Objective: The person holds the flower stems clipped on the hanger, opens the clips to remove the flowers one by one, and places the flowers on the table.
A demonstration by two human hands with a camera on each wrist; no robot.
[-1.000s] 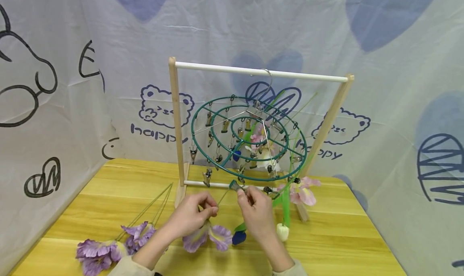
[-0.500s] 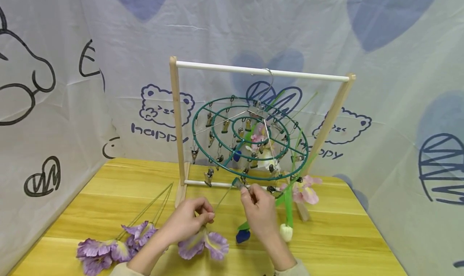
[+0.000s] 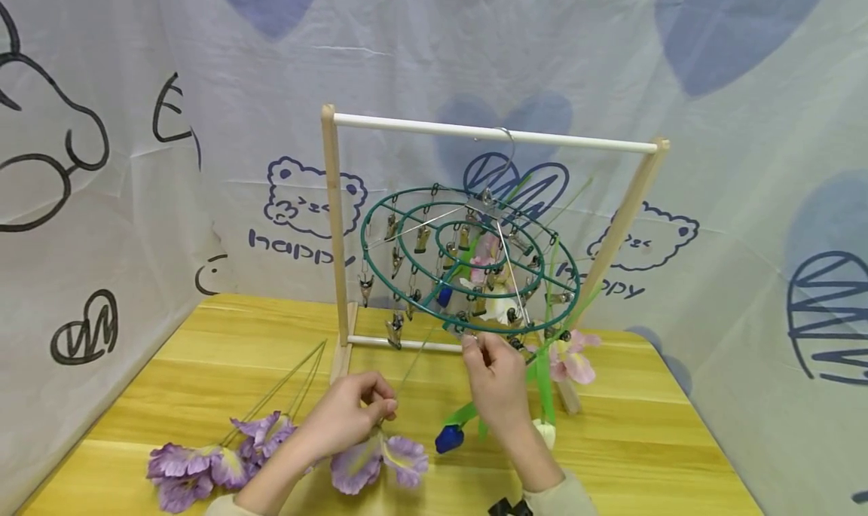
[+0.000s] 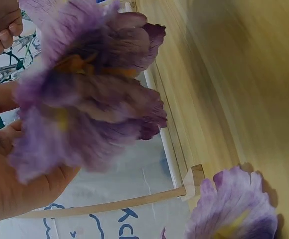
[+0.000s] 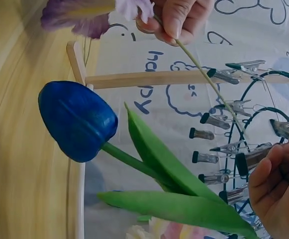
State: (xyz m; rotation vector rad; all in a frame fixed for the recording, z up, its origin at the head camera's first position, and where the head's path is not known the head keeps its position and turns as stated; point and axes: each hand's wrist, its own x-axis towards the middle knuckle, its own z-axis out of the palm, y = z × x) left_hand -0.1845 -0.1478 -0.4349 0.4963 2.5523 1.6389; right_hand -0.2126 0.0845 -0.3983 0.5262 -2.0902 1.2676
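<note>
- Thumb and fingertips of left hand (image 3: 351,412), lower centre of head view: pinched narrow on thin stem (image 5: 194,61) of purple flower (image 3: 366,463), bloom just below.
- Right hand (image 3: 498,377), higher and right of centre: fingers curled, gripping metal clip (image 5: 256,156); stem running up toward clip, cannot tell if between its jaws.
- Blue tulip (image 5: 78,122): head down, left of right forearm in head view; white tulip (image 3: 545,435) on other side.
- Round green hanger (image 3: 559,284) above, centre, on wooden stand (image 3: 333,199).
- More purple flowers (image 3: 179,471): lower left, on table (image 3: 644,433).
</note>
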